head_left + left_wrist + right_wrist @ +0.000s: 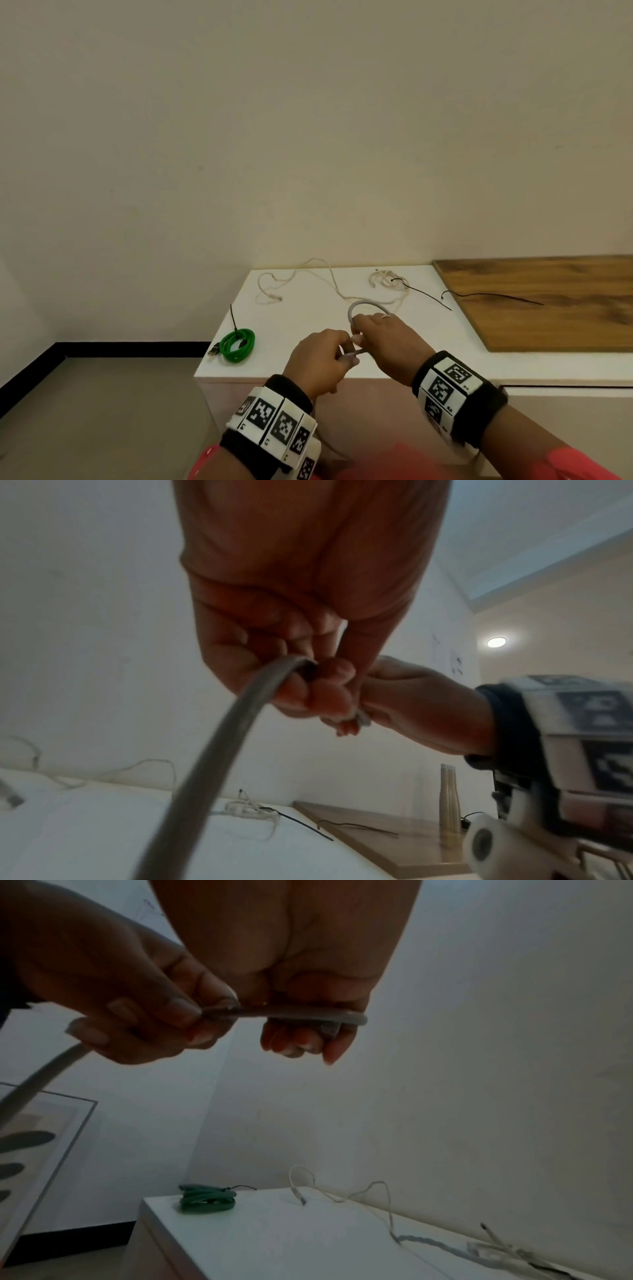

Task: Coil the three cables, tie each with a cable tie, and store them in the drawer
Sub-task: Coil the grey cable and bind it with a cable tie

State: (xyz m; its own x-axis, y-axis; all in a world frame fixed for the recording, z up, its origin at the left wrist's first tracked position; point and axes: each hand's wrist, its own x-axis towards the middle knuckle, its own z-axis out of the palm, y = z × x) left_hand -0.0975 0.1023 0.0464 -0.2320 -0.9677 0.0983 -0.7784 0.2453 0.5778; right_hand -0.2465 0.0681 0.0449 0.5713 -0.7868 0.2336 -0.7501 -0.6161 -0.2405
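Both hands hold a grey cable [359, 306] above the white cabinet top [308, 318]. My left hand [322, 356] pinches one stretch of it, and the grey cable [219, 750] trails down from those fingers. My right hand [380, 339] grips a small loop of the grey cable [308, 1016], which arcs up behind its knuckles. A green cable [237, 344] lies coiled and tied with a black cable tie at the cabinet's left front. A cream cable [329, 281] sprawls loose along the back. Two black cable ties [424, 294] [493, 296] lie at the right.
A wooden board [548, 305] covers the surface right of the white top. A dark seam of a drawer front [565, 387] shows below the right edge. Grey floor [102, 411] and a black skirting lie to the left. A wall stands close behind.
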